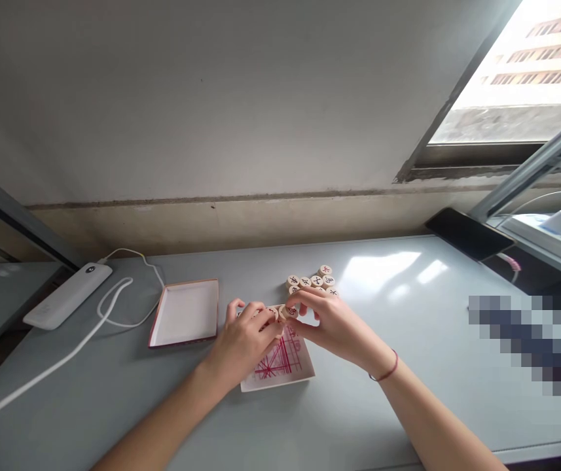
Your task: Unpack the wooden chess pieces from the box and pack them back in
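Observation:
A shallow white box (304, 377) sits in front of me with a red-lined sheet (280, 358) inside. Round wooden xiangqi pieces line its far edge. My left hand (245, 337) arches over the far left part of the box, its fingers and thumb closed about several of these pieces and partly hiding them. At the far right corner, my right hand (326, 320) pinches a xiangqi piece (290, 313) between thumb and forefinger. Just beyond the box stands a cluster of xiangqi pieces (305, 282) with dark and red characters, partly covered by my right hand.
Left of the box lies an open box lid (188, 313), white inside. A white power bank (68, 296) with a white cable (71, 353) is farther left. At the back right a dark phone (470, 233) leans by a metal post. A wall closes the grey table's (383, 405) far side.

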`<action>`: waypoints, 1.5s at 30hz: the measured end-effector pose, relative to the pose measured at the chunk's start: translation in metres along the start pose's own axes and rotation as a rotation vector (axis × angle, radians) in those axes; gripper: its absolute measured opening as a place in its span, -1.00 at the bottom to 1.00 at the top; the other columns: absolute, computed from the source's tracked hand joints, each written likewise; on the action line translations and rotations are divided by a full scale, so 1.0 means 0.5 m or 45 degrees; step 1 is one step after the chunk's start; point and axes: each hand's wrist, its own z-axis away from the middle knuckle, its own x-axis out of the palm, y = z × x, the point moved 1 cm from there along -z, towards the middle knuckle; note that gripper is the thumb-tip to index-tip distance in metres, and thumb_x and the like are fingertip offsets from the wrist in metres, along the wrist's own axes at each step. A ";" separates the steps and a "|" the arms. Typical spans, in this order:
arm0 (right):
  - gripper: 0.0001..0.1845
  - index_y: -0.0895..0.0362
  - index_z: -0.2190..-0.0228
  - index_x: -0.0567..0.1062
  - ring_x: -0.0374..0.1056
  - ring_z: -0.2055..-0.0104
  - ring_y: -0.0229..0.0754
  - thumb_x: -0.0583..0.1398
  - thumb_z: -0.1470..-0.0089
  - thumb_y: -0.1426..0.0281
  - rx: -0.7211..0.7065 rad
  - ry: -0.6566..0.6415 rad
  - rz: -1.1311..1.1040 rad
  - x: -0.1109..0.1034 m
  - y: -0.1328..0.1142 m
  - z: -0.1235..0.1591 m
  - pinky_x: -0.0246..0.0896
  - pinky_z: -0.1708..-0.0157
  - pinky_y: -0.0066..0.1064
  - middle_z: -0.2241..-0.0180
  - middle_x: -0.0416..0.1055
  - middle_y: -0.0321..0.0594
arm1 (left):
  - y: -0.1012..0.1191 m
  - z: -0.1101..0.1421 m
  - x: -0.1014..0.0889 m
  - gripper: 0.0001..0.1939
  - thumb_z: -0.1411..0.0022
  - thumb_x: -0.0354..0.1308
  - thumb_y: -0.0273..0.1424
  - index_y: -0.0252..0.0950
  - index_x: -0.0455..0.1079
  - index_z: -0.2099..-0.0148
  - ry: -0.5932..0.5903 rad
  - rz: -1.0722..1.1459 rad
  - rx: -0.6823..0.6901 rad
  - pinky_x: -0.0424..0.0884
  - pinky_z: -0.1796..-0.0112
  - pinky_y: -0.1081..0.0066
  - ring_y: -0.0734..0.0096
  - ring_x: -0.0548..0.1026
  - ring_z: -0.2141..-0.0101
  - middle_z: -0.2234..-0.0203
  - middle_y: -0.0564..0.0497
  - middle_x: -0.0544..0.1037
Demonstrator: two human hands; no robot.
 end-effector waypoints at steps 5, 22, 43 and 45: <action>-0.95 0.07 0.37 0.41 0.31 0.36 -0.25 0.17 -0.12 0.37 0.011 -0.033 -0.002 0.000 -0.001 0.004 0.22 0.42 -0.43 0.37 0.38 -0.27 | 0.002 0.001 0.005 -0.88 -0.32 0.04 -0.45 -0.20 0.40 0.24 -0.006 0.030 -0.031 0.14 0.08 0.12 0.25 0.38 0.11 0.14 0.01 0.51; -0.93 0.13 0.39 0.42 0.30 0.36 -0.19 0.14 -0.11 0.50 -0.209 -0.128 0.471 0.073 -0.015 0.004 0.18 0.49 -0.41 0.35 0.35 -0.19 | -0.068 0.026 -0.019 -0.64 -0.17 0.21 -0.44 -0.17 0.33 -0.03 -0.208 0.398 -0.216 0.37 0.02 0.22 0.22 0.43 0.04 0.01 -0.03 0.43; -0.78 0.11 0.36 0.41 0.31 0.40 -0.22 0.10 -0.16 0.22 0.138 0.239 0.269 -0.013 0.065 -0.030 0.20 0.43 -0.40 0.31 0.40 -0.16 | -0.049 0.019 -0.004 -0.48 -0.22 0.18 -0.36 -0.14 0.17 -0.20 -0.216 0.554 -0.277 0.36 -0.02 0.22 0.23 0.40 -0.03 -0.06 -0.05 0.41; -0.73 0.13 0.31 0.42 0.33 0.41 -0.20 0.06 -0.16 0.20 0.429 0.357 0.388 -0.040 0.110 -0.052 0.18 0.43 -0.39 0.28 0.43 -0.13 | -0.051 0.019 -0.008 -0.50 -0.23 0.17 -0.36 -0.14 0.18 -0.19 -0.215 0.561 -0.260 0.36 -0.02 0.24 0.24 0.41 -0.02 -0.05 -0.04 0.41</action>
